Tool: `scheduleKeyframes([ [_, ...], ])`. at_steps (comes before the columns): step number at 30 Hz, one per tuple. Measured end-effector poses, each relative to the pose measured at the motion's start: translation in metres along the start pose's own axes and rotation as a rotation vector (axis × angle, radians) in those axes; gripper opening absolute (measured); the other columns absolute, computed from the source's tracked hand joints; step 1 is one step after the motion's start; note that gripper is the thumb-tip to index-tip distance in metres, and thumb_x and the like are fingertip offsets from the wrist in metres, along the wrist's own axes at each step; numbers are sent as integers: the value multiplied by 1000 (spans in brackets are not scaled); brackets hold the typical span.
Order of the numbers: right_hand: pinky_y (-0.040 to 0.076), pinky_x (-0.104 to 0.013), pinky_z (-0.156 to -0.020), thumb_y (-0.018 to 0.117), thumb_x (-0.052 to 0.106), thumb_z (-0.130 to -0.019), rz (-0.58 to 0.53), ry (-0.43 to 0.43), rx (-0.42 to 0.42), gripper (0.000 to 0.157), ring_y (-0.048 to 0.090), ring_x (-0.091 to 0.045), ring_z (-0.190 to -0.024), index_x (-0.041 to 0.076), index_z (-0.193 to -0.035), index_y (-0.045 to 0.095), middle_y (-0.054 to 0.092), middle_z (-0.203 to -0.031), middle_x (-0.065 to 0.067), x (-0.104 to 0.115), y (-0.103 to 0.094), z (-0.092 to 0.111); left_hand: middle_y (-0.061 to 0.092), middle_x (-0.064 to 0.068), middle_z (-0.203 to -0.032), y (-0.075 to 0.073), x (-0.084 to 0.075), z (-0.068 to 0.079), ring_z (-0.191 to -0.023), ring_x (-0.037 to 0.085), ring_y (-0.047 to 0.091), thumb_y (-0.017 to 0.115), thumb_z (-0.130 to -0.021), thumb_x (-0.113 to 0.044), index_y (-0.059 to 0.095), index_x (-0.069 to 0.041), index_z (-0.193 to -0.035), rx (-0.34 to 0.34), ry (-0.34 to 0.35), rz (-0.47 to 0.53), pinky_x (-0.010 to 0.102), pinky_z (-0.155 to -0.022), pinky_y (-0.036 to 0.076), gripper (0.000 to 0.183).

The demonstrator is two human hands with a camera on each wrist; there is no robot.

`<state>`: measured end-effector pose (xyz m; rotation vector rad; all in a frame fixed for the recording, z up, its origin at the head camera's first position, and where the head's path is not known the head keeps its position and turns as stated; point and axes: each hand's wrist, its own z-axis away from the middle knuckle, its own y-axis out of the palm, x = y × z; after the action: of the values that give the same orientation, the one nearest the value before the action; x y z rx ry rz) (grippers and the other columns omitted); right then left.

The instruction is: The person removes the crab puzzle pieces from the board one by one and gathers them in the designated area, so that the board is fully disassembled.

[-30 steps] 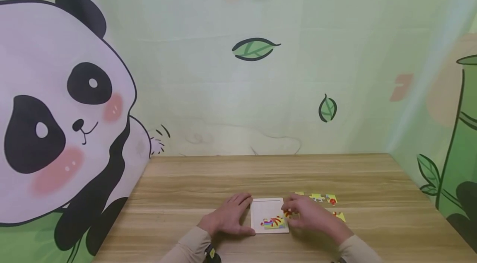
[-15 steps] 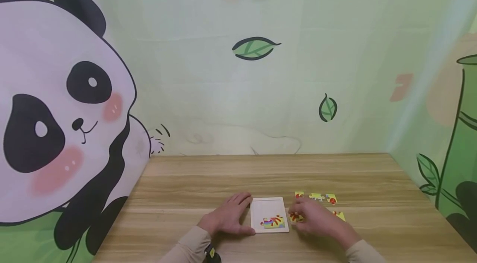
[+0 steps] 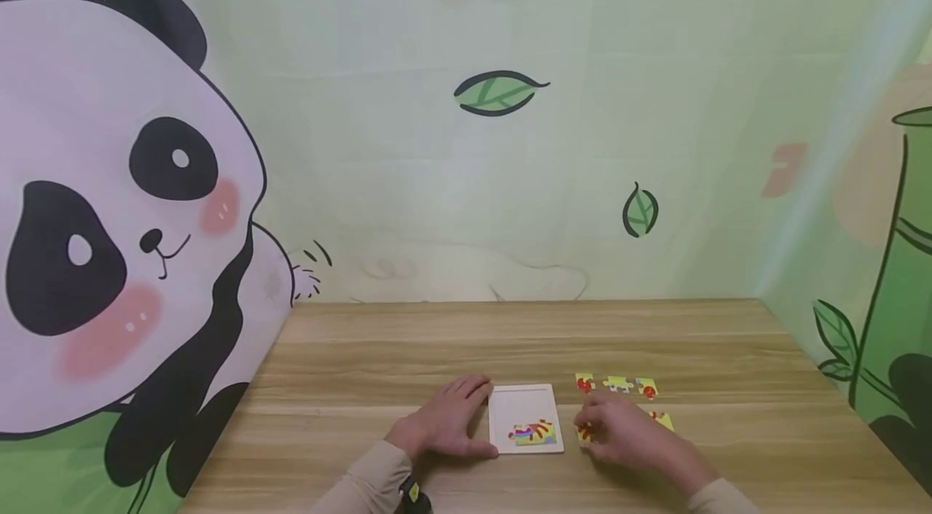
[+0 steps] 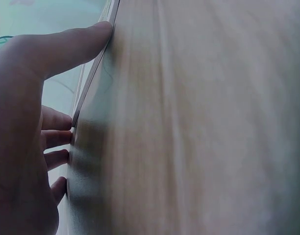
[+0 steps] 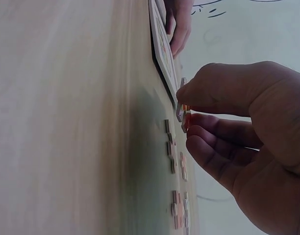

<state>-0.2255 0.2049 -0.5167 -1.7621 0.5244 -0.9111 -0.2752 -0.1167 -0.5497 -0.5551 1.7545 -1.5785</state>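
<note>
A square white puzzle tray lies on the table, with joined yellow and red jigsaw pieces in its lower right part. My left hand rests along the tray's left side, fingers extended, thumb at the near corner; the left wrist view has the thumb against the tray edge. Just right of the tray, my right hand pinches a jigsaw piece between thumb and fingers, tilted up on edge in the right wrist view. From the head, much of that piece is hidden by the fingers.
Behind my right hand, several loose jigsaw pieces lie in a row on the wooden table. Another yellow piece shows beyond the knuckles. A printed panda backdrop stands at the table's far edge.
My right hand has drawn away from the tray to the right with the jigsaw piece, uncovering the tray's right edge and a loose red and yellow piece. The left hand stays put.
</note>
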Motion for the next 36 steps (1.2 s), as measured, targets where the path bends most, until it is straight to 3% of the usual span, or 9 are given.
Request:
scheduleKeyframes([
  [17,52,-22,-68,80,20,-76,-82,29,61,23,54,-2,-80,13,-98,74,59,-94,9,0,0,14,34,10,-154,-2,3,-1,-142,28,33,60,-77,-73,34,-5,-150,7,-2,8,48,-117,30,103],
  [36,52,-24,-70,79,20,-76,-19,-21,40,16,55,0,-82,19,-91,73,63,-93,12,0,1,23,35,9,-153,-1,2,-1,-141,28,33,60,-77,-73,34,-7,-150,5,6,21,49,-117,30,101],
])
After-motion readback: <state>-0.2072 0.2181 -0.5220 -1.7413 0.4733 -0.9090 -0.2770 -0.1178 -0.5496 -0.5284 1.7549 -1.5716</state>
